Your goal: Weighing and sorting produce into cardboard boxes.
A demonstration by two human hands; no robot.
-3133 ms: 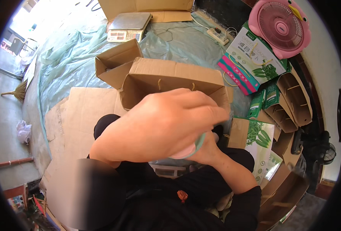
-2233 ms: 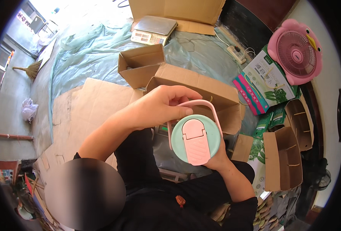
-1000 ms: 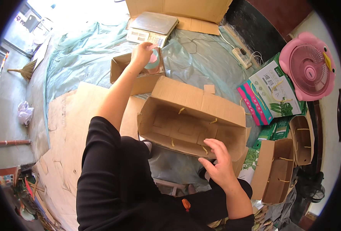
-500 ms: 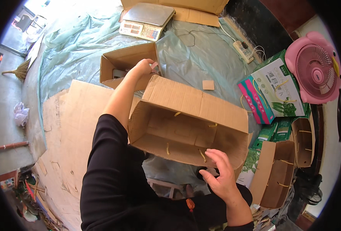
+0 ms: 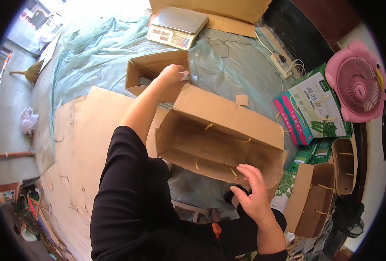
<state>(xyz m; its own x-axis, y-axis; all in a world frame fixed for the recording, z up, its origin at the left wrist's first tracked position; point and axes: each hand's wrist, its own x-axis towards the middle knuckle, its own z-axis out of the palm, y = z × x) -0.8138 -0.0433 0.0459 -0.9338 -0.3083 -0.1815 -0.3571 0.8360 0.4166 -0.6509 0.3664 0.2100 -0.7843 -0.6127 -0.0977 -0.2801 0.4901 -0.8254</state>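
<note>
My left hand [image 5: 171, 75] reaches over a small open cardboard box [image 5: 137, 78], with its fingers pinched on a small pale pink strip [image 5: 184, 75]. What the strip is made of, I cannot make out. Part of a dark-and-white thing lies low inside that box. A larger open carton [image 5: 228, 108] rests tilted in front of me, its mouth facing me and short yellow cord loops [image 5: 196, 163] along its inner walls. By its near right edge is my right hand [image 5: 257, 195], thumb and fingers apart and holding nothing; whether the fingertips touch the edge is unclear.
A weighing scale [image 5: 180, 25] stands at the back on teal plastic sheeting [image 5: 93, 56]. Cardboard sheets [image 5: 75, 152] cover the left. At right are a pink fan [image 5: 356, 82], printed green-and-white cartons [image 5: 317, 104], a power strip [image 5: 281, 65] and open brown cartons [image 5: 312, 200].
The whole view has shifted slightly, so things appear a little farther right and lower. Both hands keep nearly the same places relative to the boxes.
</note>
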